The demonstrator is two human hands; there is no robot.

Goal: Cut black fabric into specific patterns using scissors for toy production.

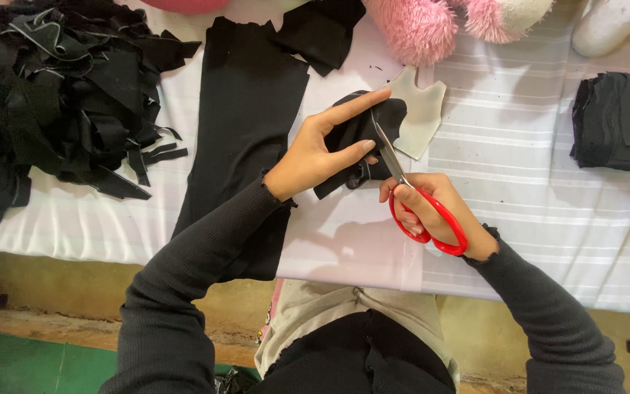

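My left hand (324, 149) grips a small piece of black fabric (362, 135) above the white striped tablecloth (534, 182), index finger stretched along its top edge. My right hand (432, 208) holds red-handled scissors (421, 208), fingers through the loops, and the steel blades reach up into the fabric piece. A pale grey pattern template (423, 109) lies just behind the fabric, partly hidden by it. A long strip of black cloth (246, 117) lies on the table under my left forearm.
A heap of black fabric scraps (52, 87) fills the left of the table. A neat stack of cut black pieces (620, 120) sits at the right edge. Pink fluffy toys (432, 25) lie at the back. The table's front edge runs near my lap.
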